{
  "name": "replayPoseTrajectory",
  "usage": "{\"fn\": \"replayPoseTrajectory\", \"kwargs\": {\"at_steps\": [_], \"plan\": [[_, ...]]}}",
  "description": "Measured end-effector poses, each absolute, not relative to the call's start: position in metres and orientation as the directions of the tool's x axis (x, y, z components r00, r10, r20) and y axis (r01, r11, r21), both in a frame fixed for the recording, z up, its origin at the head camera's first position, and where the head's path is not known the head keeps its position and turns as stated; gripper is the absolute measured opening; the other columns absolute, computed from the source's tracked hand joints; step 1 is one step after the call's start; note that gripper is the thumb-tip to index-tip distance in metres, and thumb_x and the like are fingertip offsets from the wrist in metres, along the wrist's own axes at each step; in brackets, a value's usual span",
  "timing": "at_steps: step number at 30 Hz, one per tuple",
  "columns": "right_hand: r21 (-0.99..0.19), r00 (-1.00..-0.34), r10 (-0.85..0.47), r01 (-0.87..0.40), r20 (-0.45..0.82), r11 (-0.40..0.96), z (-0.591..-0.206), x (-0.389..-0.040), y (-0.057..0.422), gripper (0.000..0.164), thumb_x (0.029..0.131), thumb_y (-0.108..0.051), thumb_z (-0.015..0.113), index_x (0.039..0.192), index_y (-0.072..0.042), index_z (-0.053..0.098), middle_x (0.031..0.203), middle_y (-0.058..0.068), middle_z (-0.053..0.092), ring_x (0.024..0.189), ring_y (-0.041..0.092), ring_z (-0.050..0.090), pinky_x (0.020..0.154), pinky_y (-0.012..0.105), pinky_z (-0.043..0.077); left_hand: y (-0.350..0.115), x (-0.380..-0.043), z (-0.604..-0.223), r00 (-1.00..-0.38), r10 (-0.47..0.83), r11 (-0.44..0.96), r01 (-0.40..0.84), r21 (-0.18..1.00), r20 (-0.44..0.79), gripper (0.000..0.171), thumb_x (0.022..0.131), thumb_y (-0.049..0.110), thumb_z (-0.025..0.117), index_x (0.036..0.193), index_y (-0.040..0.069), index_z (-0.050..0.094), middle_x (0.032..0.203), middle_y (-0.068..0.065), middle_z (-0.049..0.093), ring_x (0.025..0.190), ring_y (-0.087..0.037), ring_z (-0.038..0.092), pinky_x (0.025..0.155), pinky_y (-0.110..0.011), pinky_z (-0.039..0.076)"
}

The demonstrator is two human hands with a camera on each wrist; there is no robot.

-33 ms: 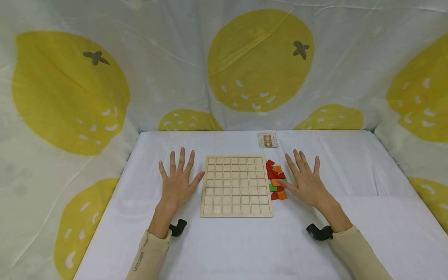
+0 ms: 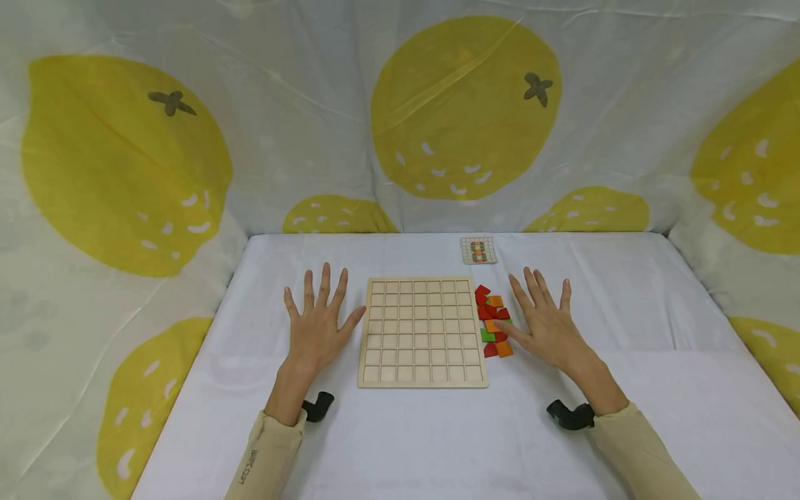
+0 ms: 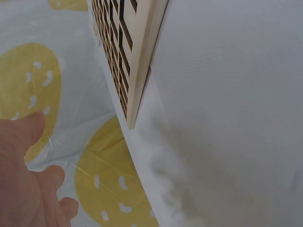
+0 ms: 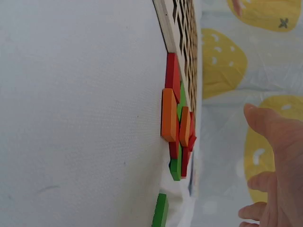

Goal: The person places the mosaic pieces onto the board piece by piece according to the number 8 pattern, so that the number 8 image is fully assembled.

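A square wooden grid board (image 2: pixel 422 334) lies flat on the white cloth between the two hands, its cells bare. To its left, my left hand (image 2: pixel 314 335) is spread with straight fingers, the thumb close to the board's edge; it holds nothing. My right hand (image 2: pixel 553 333) is spread likewise on the other side, beside a pile of red, orange and green wooden tiles (image 2: pixel 505 349). From the head its thumb overlaps an orange tile (image 2: pixel 492 326), but the right wrist view shows the hand raised apart from them. A separate green tile (image 4: pixel 160 210) lies nearer that camera.
Behind the board lies a small card (image 2: pixel 478 251) printed with a coloured grid pattern. White fabric with yellow lemons (image 2: pixel 465 104) hangs around the table's back and sides. Each wrist carries a black mount (image 2: pixel 571 415).
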State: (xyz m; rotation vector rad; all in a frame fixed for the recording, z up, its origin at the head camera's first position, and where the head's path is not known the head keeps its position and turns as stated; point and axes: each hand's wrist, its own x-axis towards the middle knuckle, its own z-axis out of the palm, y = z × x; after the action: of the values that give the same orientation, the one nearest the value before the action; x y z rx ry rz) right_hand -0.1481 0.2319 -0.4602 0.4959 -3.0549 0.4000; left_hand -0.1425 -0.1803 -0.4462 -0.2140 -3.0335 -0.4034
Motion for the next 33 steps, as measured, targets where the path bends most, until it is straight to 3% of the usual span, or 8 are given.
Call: {"fn": "replayPoseTrajectory", "kwargs": {"at_steps": [25,29,33], "plan": [[-0.282,-0.944,-0.323,-0.329,0.069,0.901,-0.4664,-0.1491,0.2280,0.090,0.098,-0.052,0.065,0.164,-0.006,0.024,0.170,0.030,0.015,0.157,0.050,0.014,0.119,0.079,-0.004,-0.1780,-0.1442,-0.4490,-0.989,0.131,0.954,0.144,0.263,0.070,0.083,0.105,0.061,0.044,0.168,0.026,0.005,0.175,-0.010,-0.009,0.161,-0.041,-0.011,0.121,-0.073,-0.011],[-0.307,-0.941,-0.325,-0.337,0.090,0.890,-0.4677,-0.1487,0.2269,0.086,0.097,-0.048,0.068,0.163,-0.008,0.030,0.168,0.030,0.024,0.155,0.050,0.022,0.118,0.080,0.001,-0.1770,-0.1444,-0.4495,-0.990,0.129,0.952,0.137,0.272,0.050,0.083,0.104,0.062,0.044,0.168,0.026,0.004,0.175,-0.014,-0.005,0.162,-0.043,-0.002,0.124,-0.073,-0.003],[-0.311,-0.933,-0.331,-0.360,0.143,0.880,-0.4678,-0.1489,0.2257,0.081,0.096,-0.042,0.072,0.160,-0.007,0.038,0.162,0.028,0.037,0.150,0.047,0.034,0.119,0.077,0.014,-0.1756,-0.1439,-0.4497,-0.991,0.124,0.955,0.132,0.267,0.046,0.083,0.104,0.064,0.044,0.168,0.028,0.005,0.172,-0.023,0.014,0.158,-0.047,0.021,0.122,-0.073,0.017]]}}
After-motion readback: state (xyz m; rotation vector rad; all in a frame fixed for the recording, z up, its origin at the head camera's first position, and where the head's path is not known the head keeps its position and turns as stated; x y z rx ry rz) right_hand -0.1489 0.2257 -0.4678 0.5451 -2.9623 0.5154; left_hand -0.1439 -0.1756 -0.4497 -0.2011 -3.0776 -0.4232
